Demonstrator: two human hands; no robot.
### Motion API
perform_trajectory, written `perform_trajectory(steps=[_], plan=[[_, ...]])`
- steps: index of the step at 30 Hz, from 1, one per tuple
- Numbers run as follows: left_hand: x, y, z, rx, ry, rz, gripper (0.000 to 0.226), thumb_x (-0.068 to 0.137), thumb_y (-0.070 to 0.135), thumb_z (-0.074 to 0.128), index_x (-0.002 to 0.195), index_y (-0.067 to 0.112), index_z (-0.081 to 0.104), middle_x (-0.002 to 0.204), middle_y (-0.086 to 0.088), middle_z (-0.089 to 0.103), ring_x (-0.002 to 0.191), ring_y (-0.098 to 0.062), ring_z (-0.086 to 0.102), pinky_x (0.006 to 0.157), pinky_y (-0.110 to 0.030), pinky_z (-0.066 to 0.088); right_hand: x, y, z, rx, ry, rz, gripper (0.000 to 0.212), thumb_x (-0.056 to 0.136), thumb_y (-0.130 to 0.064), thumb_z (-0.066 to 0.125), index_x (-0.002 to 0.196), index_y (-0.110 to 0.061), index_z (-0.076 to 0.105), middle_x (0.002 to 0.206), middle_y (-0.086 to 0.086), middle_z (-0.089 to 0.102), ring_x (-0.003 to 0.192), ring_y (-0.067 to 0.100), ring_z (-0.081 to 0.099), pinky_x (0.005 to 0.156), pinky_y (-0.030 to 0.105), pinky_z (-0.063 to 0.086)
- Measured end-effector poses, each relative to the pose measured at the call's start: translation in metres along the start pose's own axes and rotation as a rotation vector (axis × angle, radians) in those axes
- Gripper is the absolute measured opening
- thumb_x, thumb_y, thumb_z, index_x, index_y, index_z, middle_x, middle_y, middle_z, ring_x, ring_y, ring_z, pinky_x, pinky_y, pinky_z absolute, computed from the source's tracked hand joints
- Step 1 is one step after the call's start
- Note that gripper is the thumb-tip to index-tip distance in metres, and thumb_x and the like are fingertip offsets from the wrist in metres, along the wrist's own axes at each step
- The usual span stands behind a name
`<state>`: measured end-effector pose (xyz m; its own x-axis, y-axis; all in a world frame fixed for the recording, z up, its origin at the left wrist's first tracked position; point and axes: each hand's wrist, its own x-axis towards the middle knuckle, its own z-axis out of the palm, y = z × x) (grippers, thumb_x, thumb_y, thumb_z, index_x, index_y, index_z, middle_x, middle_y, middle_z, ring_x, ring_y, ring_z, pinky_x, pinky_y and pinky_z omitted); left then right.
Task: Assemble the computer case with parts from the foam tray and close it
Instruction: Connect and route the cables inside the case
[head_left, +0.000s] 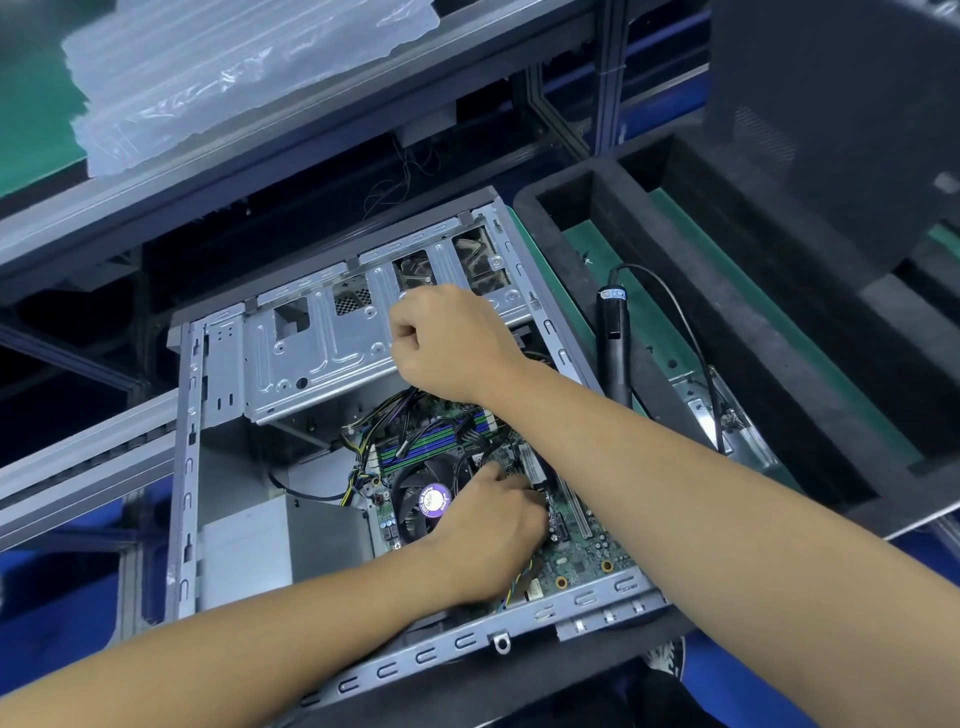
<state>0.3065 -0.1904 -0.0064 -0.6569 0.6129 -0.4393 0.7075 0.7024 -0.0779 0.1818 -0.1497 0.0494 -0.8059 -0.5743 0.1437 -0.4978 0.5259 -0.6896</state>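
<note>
Bench: green mat (582, 291), foam tray (727, 332) right of hands. Case (187, 467) open, centre. Right hand (447, 343) fisted on drive cage (311, 348); contents hidden. Left hand (488, 525) curled at motherboard (587, 551), grip unclear. Advice: brace cage, seat connector squarely.

foam tray (649, 291) right of computer case (218, 364)

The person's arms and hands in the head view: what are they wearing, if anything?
Both forearms are bare as far as the picture shows, with no sleeves in view. The left hand and the right hand have no gloves. No watch, wrist strap, ring or marking shows on either wrist or hand.
</note>
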Motion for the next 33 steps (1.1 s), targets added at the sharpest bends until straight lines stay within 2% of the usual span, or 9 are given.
perform_trajectory(steps=[4,10,14,21,30,33], plan=[[0.0008,-0.0003,0.0004,-0.015,0.008,-0.008,0.017,0.084,0.019,0.056,0.070,0.023,0.047,0.081,0.001,0.060,0.088,-0.022,0.050,0.069,-0.033,0.017,0.0001,-0.0003,0.0003,-0.006,0.000,-0.001,0.036,0.081,-0.007,0.052,0.056,-0.025,0.033,0.068,-0.002,0.049,0.063,0.020,0.046,0.051,0.025,0.027],[-0.0022,-0.0013,-0.0042,-0.025,0.018,0.095,0.020,0.082,0.009,0.048,0.068,0.020,0.039,0.087,-0.005,0.061,0.088,-0.027,0.050,0.068,-0.035,0.021,0.0009,0.0000,0.0002,-0.005,-0.006,0.005,0.036,0.081,-0.007,0.052,0.056,-0.024,0.032,0.066,-0.003,0.047,0.061,0.019,0.044,0.050,0.025,0.027],[-0.0021,-0.0029,-0.0025,-0.028,0.006,0.053,0.008,0.084,0.013,0.051,0.081,0.016,0.058,0.091,-0.004,0.061,0.091,-0.025,0.052,0.072,-0.034,0.028,0.0017,0.0010,0.0010,-0.009,-0.004,0.001,0.036,0.081,-0.007,0.052,0.056,-0.025,0.033,0.068,-0.002,0.050,0.062,0.020,0.046,0.050,0.025,0.028],[0.0020,-0.0005,-0.0029,-0.042,-0.037,0.022,0.014,0.078,0.012,0.055,0.067,0.018,0.048,0.075,-0.003,0.059,0.073,-0.025,0.055,0.066,-0.031,0.017,0.0019,0.0018,0.0017,-0.005,0.001,0.001,0.035,0.081,-0.007,0.052,0.056,-0.024,0.034,0.069,0.001,0.054,0.063,0.020,0.048,0.051,0.024,0.029],[0.0053,0.0006,-0.0044,-0.030,-0.047,0.028,0.015,0.078,0.011,0.054,0.067,0.018,0.048,0.075,-0.005,0.062,0.070,-0.026,0.055,0.067,-0.031,0.019,0.0007,0.0014,0.0019,-0.027,0.001,-0.007,0.031,0.082,-0.008,0.052,0.058,-0.022,0.036,0.070,0.002,0.055,0.064,0.022,0.049,0.050,0.025,0.028],[0.0064,0.0008,-0.0042,-0.042,-0.043,0.008,0.013,0.078,0.010,0.054,0.067,0.016,0.052,0.073,-0.005,0.062,0.062,-0.025,0.046,0.068,-0.030,0.019,0.0003,0.0010,0.0010,-0.025,0.001,-0.009,0.034,0.081,-0.008,0.052,0.056,-0.024,0.034,0.068,0.000,0.051,0.064,0.021,0.048,0.050,0.025,0.028]])
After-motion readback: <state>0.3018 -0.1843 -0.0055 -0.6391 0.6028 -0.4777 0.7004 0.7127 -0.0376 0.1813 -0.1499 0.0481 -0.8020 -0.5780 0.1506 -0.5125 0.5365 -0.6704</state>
